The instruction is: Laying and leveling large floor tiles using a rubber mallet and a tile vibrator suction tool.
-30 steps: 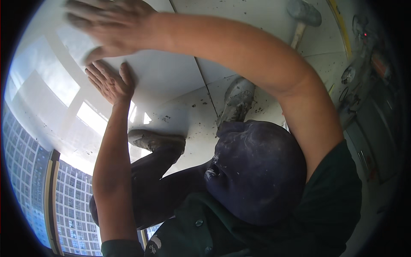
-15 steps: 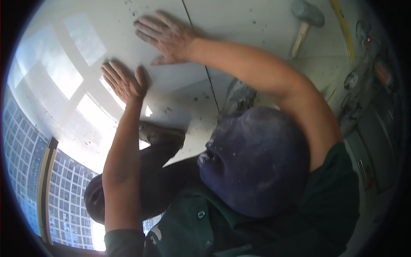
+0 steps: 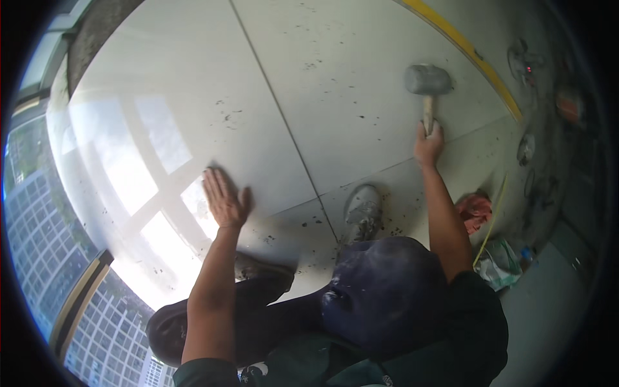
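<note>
My left hand lies flat on a glossy pale floor tile, its fingers stretched out beside bright window reflections. On the right, my right hand grips the wooden handle of a rubber mallet. Its grey, cylindrical head points away from me, over the neighbouring tile; I cannot tell whether it touches the surface. A thin dark joint runs between the two large tiles, and another joint crosses it nearer to me. Dark specks of dirt are scattered over both.
My dusty shoe rests by the crossing of the joints. A yellow strip curves along the far right. Beside my right arm lie a red crumpled cloth and a green-and-white bag. Windows stand at the left.
My right hand has left the tile near the left hand and moved right, taking hold of the mallet that lay there. My left hand still rests flat; the view has shifted.
</note>
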Action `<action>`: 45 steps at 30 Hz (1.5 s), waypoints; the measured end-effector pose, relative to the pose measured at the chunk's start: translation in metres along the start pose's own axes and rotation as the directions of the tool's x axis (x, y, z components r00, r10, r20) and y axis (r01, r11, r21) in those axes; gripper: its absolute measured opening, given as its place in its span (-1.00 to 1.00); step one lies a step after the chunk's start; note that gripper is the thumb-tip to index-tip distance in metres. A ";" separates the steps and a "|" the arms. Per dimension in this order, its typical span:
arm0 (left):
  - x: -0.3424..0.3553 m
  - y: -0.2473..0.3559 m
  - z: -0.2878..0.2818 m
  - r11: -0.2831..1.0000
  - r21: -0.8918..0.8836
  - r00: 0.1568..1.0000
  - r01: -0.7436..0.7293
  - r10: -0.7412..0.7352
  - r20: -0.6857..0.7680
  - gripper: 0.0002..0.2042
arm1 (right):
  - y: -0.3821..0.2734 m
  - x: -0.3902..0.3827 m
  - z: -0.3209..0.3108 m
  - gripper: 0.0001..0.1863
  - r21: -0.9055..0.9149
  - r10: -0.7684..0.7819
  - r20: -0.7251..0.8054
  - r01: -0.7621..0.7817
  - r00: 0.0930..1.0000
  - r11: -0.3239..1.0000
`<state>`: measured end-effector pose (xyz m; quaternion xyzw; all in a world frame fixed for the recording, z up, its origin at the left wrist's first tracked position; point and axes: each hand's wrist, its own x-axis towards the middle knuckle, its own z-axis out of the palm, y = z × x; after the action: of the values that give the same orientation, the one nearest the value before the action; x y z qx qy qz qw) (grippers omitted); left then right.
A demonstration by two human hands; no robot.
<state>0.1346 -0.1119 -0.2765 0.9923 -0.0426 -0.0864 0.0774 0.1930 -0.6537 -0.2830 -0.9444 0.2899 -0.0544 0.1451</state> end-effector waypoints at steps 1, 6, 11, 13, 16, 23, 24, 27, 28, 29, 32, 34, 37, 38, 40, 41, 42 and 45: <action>-0.007 0.001 -0.003 0.999 0.035 0.994 -0.040 0.037 0.105 -0.02 | -0.013 -0.002 -0.004 -0.53 0.055 -0.011 0.057 0.008 0.998 0.998; -0.020 0.010 -0.045 0.967 0.038 0.920 -0.250 0.225 0.322 0.18 | -0.146 -0.005 -0.026 -0.69 0.515 -0.083 0.303 -0.090 0.949 0.853; -0.029 0.007 -0.035 0.973 0.043 0.913 -0.227 0.198 0.356 0.16 | -0.336 -0.004 -0.048 -0.70 0.909 -0.606 0.361 -0.122 0.709 0.399; -0.032 0.006 -0.031 0.970 0.055 0.921 -0.236 0.205 0.332 0.15 | -0.400 0.001 -0.032 -0.64 0.942 -0.699 0.262 -0.019 0.665 0.335; -0.034 0.006 -0.025 0.967 0.055 0.926 -0.249 0.221 0.307 0.13 | -0.464 0.013 -0.005 -0.54 0.891 -0.762 0.266 0.151 0.591 0.429; -0.033 0.012 -0.017 0.969 -0.023 0.926 -0.247 0.243 0.289 0.10 | -0.523 0.010 0.077 -0.42 0.717 -0.585 0.605 -0.050 0.539 0.695; -0.038 0.001 -0.020 0.976 -0.026 0.929 -0.216 0.214 0.301 0.10 | -0.540 -0.007 0.068 -0.43 0.756 -0.596 0.597 -0.127 0.537 0.642; -0.042 -0.004 -0.031 0.979 -0.054 0.952 -0.196 0.203 0.229 0.08 | -0.535 -0.028 0.090 -0.43 0.843 -0.777 0.309 0.220 0.548 0.490; -0.035 -0.001 -0.033 0.972 -0.068 0.952 -0.225 0.235 0.196 0.06 | -0.520 -0.021 0.104 -0.45 0.801 -0.790 0.265 0.330 0.553 0.500; -0.025 0.004 -0.027 0.963 -0.129 0.952 -0.237 0.257 0.168 0.04 | -0.506 0.003 0.121 -0.45 0.662 -0.738 0.510 0.346 0.442 0.665; -0.023 0.002 -0.024 0.949 -0.129 0.932 -0.289 0.310 0.188 0.04 | -0.545 -0.036 0.057 -0.45 0.630 -0.635 0.702 0.135 0.322 0.765; -0.032 -0.008 -0.025 0.960 -0.113 0.944 -0.256 0.274 0.185 0.03 | -0.563 -0.086 0.044 -0.46 0.697 -0.702 0.661 0.130 0.265 0.706; -0.039 -0.010 -0.032 0.955 -0.100 0.940 -0.281 0.295 0.174 0.02 | -0.555 -0.143 0.065 -0.50 0.846 -0.884 0.461 0.261 0.078 0.464; -0.035 -0.012 -0.029 0.957 -0.093 0.945 -0.274 0.286 0.162 0.02 | -0.552 -0.152 0.089 -0.50 0.850 -0.890 0.451 0.271 0.069 0.452; -0.035 -0.006 -0.025 0.943 -0.143 0.945 -0.301 0.314 0.087 0.03 | -0.553 -0.170 0.117 -0.50 0.733 -0.842 0.533 0.544 -0.085 0.409; -0.037 -0.006 -0.023 0.947 -0.109 0.946 -0.303 0.312 0.082 0.03 | -0.558 -0.182 0.115 -0.50 0.736 -0.841 0.532 0.544 -0.098 0.402; -0.040 -0.014 -0.022 0.956 -0.099 0.954 -0.276 0.285 0.093 0.03 | -0.582 -0.213 0.082 -0.51 0.736 -0.777 0.623 0.402 -0.087 0.545; -0.045 -0.008 -0.023 0.948 -0.139 0.952 -0.288 0.299 0.071 0.04 | -0.588 -0.251 0.054 -0.50 0.784 -0.792 0.600 0.277 -0.111 0.555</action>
<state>0.0951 -0.0960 -0.2478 0.9631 -0.1876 -0.1213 0.1504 0.3086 -0.0347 -0.1591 -0.7232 -0.3160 0.4233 0.4449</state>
